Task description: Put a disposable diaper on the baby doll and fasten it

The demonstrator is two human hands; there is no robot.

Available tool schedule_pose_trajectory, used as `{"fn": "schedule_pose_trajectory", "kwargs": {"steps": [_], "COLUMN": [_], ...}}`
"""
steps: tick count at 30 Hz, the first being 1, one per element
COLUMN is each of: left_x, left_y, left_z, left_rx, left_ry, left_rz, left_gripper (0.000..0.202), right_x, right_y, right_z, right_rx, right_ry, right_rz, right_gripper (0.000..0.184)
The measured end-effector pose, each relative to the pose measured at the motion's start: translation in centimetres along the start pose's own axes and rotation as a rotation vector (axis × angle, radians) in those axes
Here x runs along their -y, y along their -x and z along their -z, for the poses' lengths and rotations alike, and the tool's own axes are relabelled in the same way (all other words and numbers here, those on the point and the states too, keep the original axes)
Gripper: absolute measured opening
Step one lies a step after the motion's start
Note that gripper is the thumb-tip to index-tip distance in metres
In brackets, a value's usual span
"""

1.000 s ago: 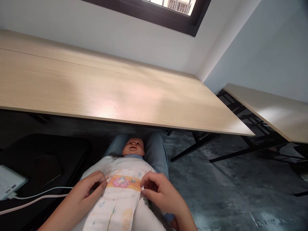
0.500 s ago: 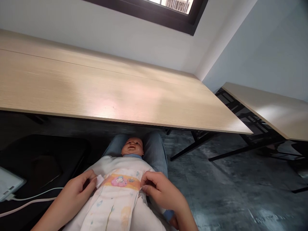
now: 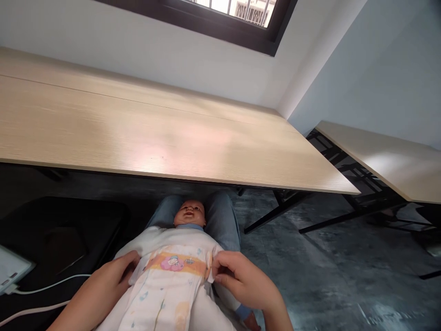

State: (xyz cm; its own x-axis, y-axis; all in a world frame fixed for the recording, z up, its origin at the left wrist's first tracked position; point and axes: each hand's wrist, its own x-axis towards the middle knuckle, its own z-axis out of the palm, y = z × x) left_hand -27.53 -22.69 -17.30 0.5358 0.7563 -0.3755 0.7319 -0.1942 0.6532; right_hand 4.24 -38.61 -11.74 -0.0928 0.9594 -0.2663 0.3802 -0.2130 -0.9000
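A baby doll (image 3: 190, 214) in white clothes with a blue collar lies face up on a lap in blue jeans. Across its front is spread a white diaper (image 3: 161, 294) with an orange cartoon band at the top. At the diaper's left edge my left hand (image 3: 115, 276) is closed, fingers pinching the thin white side flap. My right hand (image 3: 237, 278) pinches the opposite upper corner, thumb and index finger together on the edge. One doll hand in a blue cuff shows below my right wrist.
A light wooden table (image 3: 179, 138) spans the view just beyond the doll's head. To the left, a black chair seat (image 3: 99, 216) carries a white device (image 3: 15, 269) with cables. A second table (image 3: 386, 156) stands at right. Black metal legs rise from the dark floor.
My right hand has moved slightly right, drawing the diaper's corner outward from the doll. My left hand has shifted a little left with its flap. The view has tilted up slightly.
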Motion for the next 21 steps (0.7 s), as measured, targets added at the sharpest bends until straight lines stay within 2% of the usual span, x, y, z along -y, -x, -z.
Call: {"fn": "schedule_pose_trajectory", "kwargs": {"steps": [5,10,12,15,21], "left_x": [-0.8,-1.3,-1.5,-1.7,-1.9], "left_y": [-0.8,-0.6,-0.5,-0.4,-0.4], "left_z": [0.0,-0.4,-0.6,-0.9,-1.0], "left_rx": [-0.023,-0.106,-0.059,0.034,0.031], "left_ry": [0.222,0.299,0.339,0.329,0.283], "left_rz": [-0.094,-0.035,-0.036,-0.092,-0.129], "left_gripper": [0.03,0.044,0.049,0.045,0.051], "right_x": [1.6,1.6,1.5,1.4,1.0], "right_y": [2.1,2.9,2.8,2.7,3.2], "right_z": [0.3,0.0,0.1,0.3,0.9], "right_rx": [0.019,0.001,-0.004,-0.001,-0.002], "right_ry": [0.179,0.218,0.209,0.198,0.221], "right_rz": [-0.091,-0.122,-0.12,-0.122,-0.151], "right_gripper": [0.013,0.012,0.013,0.014,0.015]}}
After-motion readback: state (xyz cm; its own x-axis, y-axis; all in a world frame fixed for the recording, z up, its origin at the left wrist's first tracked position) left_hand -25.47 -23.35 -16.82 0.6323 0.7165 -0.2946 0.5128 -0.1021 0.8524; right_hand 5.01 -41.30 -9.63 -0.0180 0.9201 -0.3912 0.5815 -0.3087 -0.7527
